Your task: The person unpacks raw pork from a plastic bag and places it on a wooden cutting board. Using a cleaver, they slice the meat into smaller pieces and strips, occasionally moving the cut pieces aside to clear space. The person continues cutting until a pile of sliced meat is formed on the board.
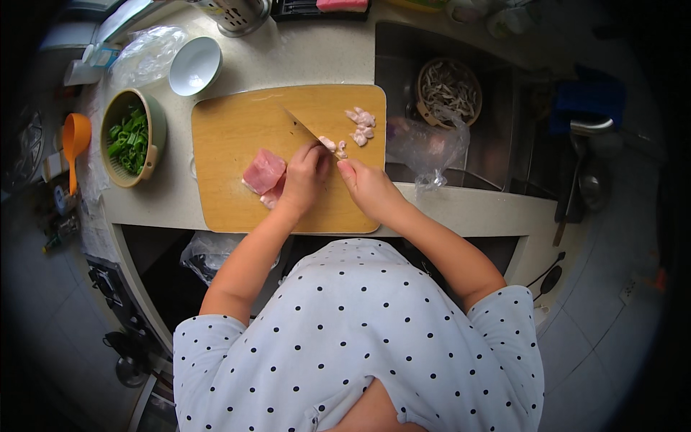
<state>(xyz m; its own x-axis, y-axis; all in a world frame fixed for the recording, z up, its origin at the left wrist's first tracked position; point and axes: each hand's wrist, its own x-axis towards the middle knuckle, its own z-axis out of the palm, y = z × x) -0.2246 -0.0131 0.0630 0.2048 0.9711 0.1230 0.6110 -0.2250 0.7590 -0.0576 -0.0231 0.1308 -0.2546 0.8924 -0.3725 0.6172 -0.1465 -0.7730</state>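
you're standing at a pale stone counter (338, 54), and a wooden cutting board (230, 129) lies flat on it right in front of you. to the right the counter drops into a steel sink (504, 144), with a round basket of thin dried bits (450, 90) in its far part and a crumpled clear bag (425, 147) draped at its left edge, just beside the board. grey tiled floor shows at the lower right.

on the left, a green-rimmed bowl of chopped greens (132, 138) sits near the board, an empty white bowl (194, 66) beyond it, an orange ladle (75, 140) further left.

your left hand (306, 176) presses down on the slab of pink meat (263, 173) near the board's middle, fingers curled over its right end. your right hand (367, 187) is clenched around the knife (302, 129) handle; the handle itself is buried in your fist. the blade runs far-left across the board. small cut pieces (360, 126) lie at the board's far right corner.

the top edge cuts off a metal utensil holder (237, 14), and the rim goes dark and blurry.
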